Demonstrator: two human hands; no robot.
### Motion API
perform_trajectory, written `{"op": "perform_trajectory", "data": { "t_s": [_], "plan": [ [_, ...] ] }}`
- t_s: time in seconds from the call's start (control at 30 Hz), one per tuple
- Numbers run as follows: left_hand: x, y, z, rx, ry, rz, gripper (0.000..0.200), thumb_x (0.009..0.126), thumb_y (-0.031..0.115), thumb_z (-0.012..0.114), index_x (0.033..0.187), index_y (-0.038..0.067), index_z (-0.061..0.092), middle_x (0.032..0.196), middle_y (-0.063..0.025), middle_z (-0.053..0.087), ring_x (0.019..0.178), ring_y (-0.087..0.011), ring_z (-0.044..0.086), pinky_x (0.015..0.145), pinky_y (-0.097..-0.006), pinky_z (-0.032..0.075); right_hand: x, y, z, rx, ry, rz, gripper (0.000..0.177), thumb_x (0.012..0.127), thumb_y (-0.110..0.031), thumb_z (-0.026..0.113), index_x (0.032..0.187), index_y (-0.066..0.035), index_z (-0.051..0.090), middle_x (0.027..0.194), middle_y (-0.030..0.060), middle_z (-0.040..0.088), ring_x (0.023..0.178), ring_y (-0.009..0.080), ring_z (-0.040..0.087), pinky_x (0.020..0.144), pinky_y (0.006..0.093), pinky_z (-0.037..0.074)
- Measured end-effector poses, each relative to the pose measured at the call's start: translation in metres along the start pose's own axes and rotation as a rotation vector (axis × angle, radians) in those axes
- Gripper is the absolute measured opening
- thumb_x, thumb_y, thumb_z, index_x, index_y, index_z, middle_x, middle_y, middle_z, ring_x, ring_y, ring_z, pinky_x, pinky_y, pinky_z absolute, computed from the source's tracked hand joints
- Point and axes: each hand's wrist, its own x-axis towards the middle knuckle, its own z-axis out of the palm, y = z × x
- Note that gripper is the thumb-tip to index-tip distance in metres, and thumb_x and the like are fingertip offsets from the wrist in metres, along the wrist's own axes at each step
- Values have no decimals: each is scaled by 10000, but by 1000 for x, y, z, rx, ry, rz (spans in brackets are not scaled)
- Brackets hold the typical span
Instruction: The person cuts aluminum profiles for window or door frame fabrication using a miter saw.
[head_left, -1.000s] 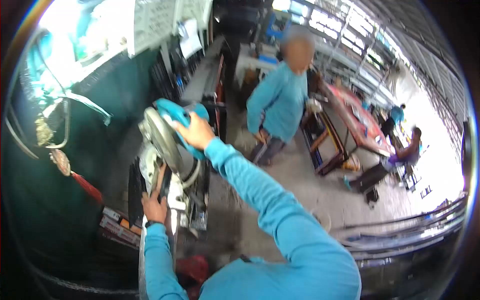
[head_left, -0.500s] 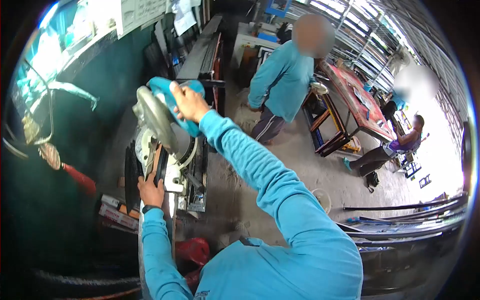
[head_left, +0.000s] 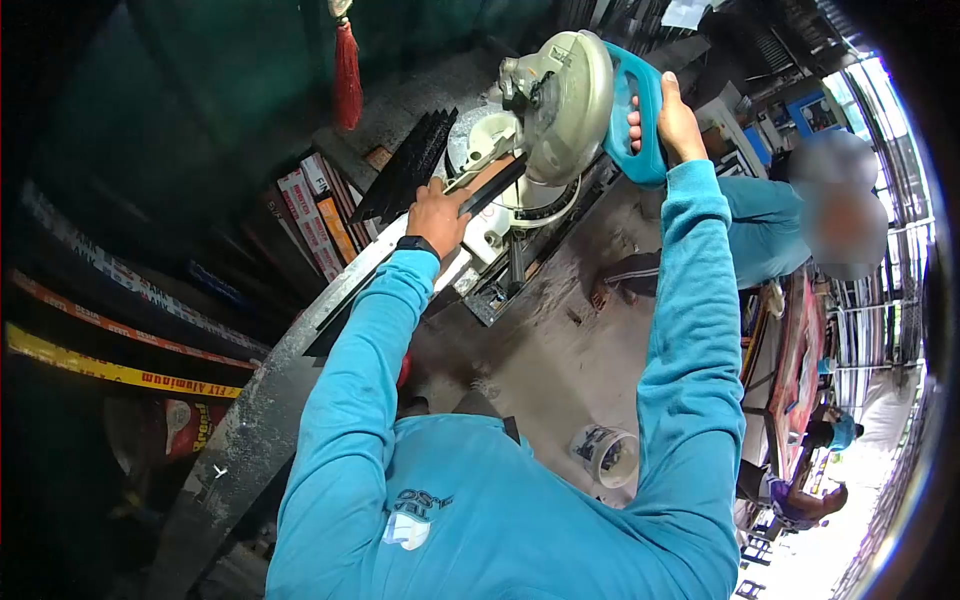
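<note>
A miter saw with a pale metal blade guard [head_left: 572,110] and a teal handle [head_left: 646,108] stands at the upper middle. My right hand [head_left: 677,122] is wrapped around that handle, fingertips showing through its opening. My left hand [head_left: 437,217], with a dark band at the wrist, grips a dark bar [head_left: 497,184] lying on the saw's bed beside the guard. The guard hides where the blade is relative to the bar. Several black ribbed strips [head_left: 408,165] lie just left of the saw.
A long grey bench [head_left: 262,420] runs toward me from the saw. Boxes [head_left: 308,222] stand left of it. On the floor is a white bucket [head_left: 606,455]. A co-worker in a teal shirt [head_left: 765,228] is close on the right; other people are farther back by a red-topped table [head_left: 800,360].
My view has swung left and tilted, so the saw now appears farther right. My right hand stays on the handle and my left on the bar. The co-worker's posture differs.
</note>
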Motion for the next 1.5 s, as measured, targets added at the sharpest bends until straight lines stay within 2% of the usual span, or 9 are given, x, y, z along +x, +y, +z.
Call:
{"op": "perform_trajectory", "data": {
  "t_s": [0.13, 1.03, 1.13, 1.2, 1.23, 1.27, 1.3, 1.33, 1.5],
  "plan": [
    [1, 1, 0, 23, -1, 3, 412, 843, 203, 786, 1245, 192, 697, 1150, -167, 531, 1075, -393, 561, 864, -507, 563, -4, 7, 1, -4, -9, -11, 803, 1011, -721, 296, 1119, -4, 642, 800, 85, 661, 625, 187, 622, 575, 358, 552],
    [1, 2, -3, -23, 30, 21, 404, 818, 163, 776, 1213, 173, 690, 1112, -203, 519, 1023, -420, 570, 882, -523, 527, -23, 35, 10, 33, 65, -67, 832, 1014, -713, 294, 1083, 29, 663, 753, 93, 667, 580, 178, 629, 537, 345, 545],
    [2, 4, -7, -49, -38, -24, 443, 820, 166, 773, 1254, 187, 687, 1216, -248, 554, 1115, -454, 561, 963, -527, 498, -21, 39, 13, 32, 47, -51, 844, 999, -748, 292, 1110, 3, 661, 765, 74, 659, 593, 178, 619, 552, 348, 542],
    [1, -15, 20, -63, 96, 19, 505, 819, 164, 769, 1312, 203, 672, 1329, -287, 575, 1249, -484, 517, 1071, -532, 433, -25, 36, 15, 38, 37, -20, 878, 995, -758, 278, 1146, 4, 689, 784, 88, 688, 623, 200, 642, 611, 380, 560],
    [5, -6, 9, -118, -61, -88, 545, 822, 162, 762, 1354, 202, 653, 1384, -281, 580, 1340, -490, 464, 1145, -529, 366, -27, 34, 17, -41, 91, -17, 870, 1006, -741, 274, 1123, 5, 707, 794, 110, 710, 648, 204, 658, 643, 389, 563],
    [3, -7, 15, -116, 59, 11, 484, 818, 173, 781, 1293, 175, 688, 1260, -321, 603, 1189, -468, 553, 1059, -529, 426, -35, 26, 19, -35, 120, -4, 869, 1014, -727, 278, 1072, 24, 711, 791, 134, 720, 628, 210, 657, 619, 381, 560],
    [5, -3, 12, -85, 26, -2, 489, 816, 178, 785, 1294, 158, 683, 1247, -329, 606, 1193, -480, 544, 1056, -532, 424, -29, 31, 18, -37, 135, -49, 905, 1012, -729, 250, 794, 49, 659, 721, 160, 717, 609, 233, 717, 577, 380, 585],
    [2, -2, 11, -62, 106, 61, 485, 813, 171, 785, 1286, 141, 681, 1245, -331, 597, 1192, -495, 532, 1043, -543, 427, -24, 35, 16, 2, 112, -45, 883, 1017, -716, 265, 723, 28, 637, 700, 162, 706, 590, 237, 714, 552, 384, 582],
    [-2, 6, -2, 7, 31, 109, 486, 816, 107, 761, 1292, 99, 660, 1214, -304, 523, 1101, -504, 536, 962, -538, 477, -38, 25, 15, 62, 98, -70, 808, 1054, -609, 304, 984, 103, 680, 752, 186, 716, 565, 249, 701, 526, 386, 573]
  ]
}}
